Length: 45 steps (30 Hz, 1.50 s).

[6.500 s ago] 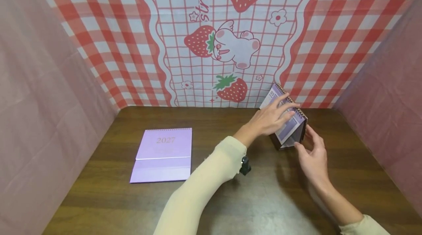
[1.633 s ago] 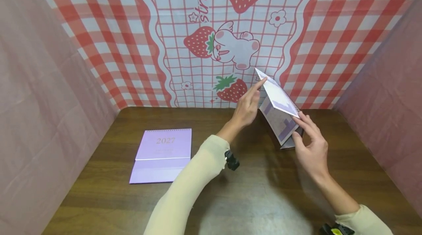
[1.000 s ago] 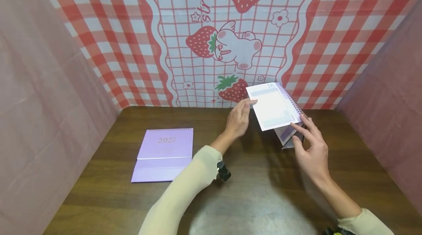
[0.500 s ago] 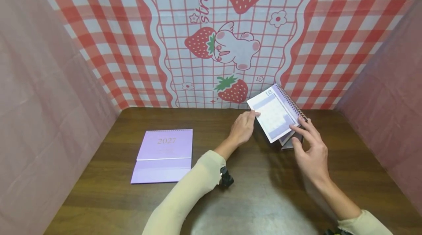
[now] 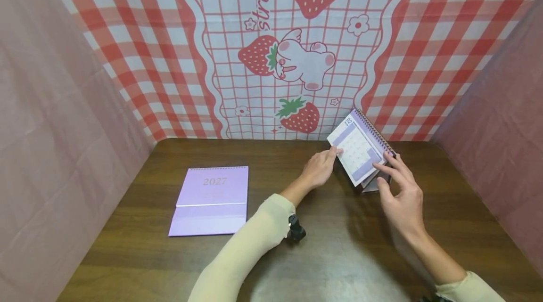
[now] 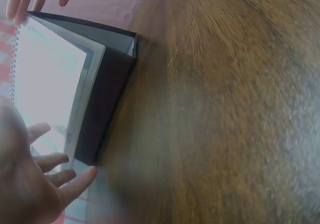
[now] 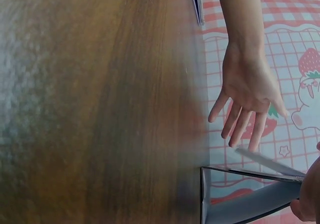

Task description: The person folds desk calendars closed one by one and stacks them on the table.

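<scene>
A desk calendar (image 5: pixel 356 147) with a coil binding stands tent-like on its dark base at the back right, its front page marked 02. That page lies slightly off the pages beneath at its lower right corner. My left hand (image 5: pixel 320 168) is at the page's lower left edge, fingertips touching it. In the right wrist view the left hand (image 7: pixel 250 86) has its fingers extended and spread. My right hand (image 5: pixel 403 196) is at the calendar's right end, fingertips resting at the coil and the page edge, thumb apart below. In the left wrist view glare whitens the calendar page (image 6: pixel 50 78).
A second calendar (image 5: pixel 209 200), lilac and printed 2027, lies at the left of the wooden table (image 5: pixel 331 264). A checked strawberry cloth (image 5: pixel 229 57) hangs behind the table, close to the standing calendar. Pink cloths (image 5: pixel 496 118) close off both sides.
The raised page has swung over the coil and down onto the calendar's front; it showed 03 at first, now 02. My left hand followed the page down; my right hand stayed at the right end.
</scene>
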### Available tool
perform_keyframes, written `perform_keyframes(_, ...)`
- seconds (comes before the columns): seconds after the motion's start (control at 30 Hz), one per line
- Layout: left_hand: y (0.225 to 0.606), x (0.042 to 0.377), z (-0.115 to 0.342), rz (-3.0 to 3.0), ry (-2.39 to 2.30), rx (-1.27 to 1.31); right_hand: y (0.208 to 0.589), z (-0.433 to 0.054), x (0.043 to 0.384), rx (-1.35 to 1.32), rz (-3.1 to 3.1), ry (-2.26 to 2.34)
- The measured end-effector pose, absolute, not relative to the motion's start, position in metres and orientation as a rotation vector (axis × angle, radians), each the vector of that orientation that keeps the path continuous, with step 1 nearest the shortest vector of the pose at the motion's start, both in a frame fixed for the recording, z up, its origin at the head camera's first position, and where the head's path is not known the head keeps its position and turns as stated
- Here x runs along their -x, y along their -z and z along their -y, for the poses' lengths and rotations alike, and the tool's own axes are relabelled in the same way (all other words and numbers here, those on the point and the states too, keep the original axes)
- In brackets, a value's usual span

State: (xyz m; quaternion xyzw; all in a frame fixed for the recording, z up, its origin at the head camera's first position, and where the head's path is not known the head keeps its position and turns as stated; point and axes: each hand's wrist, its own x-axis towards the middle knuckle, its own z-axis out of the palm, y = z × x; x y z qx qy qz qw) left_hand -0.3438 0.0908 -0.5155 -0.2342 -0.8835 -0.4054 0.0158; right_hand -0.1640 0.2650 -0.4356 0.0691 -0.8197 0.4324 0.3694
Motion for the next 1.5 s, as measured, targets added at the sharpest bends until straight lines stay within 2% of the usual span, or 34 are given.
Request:
perform_keyframes(0.1,0.511,0.34,-0.09,2.731,1.285,0.724,0.435,-0.265,0.163,-0.181,2.096,-1.115)
perform_keyframes(0.43,0.45,0.296,-0.079,2.709,1.416,0.81,0.433,-0.271,0.162,-0.185,1.976,-1.162)
perform_keyframes(0.83,0.423,0.291,-0.101,2.686,1.154,1.056,0.442,-0.275,0.154,0.045,2.016,-1.315)
perform_keyframes(1.13,0.413,0.289,-0.115,2.614,1.012,1.116,0.448,-0.281,0.154,0.324,2.17,-1.423)
perform_keyframes(1.5,0.406,0.291,-0.124,2.642,0.961,1.19,0.45,-0.275,0.157,0.32,2.232,-1.416)
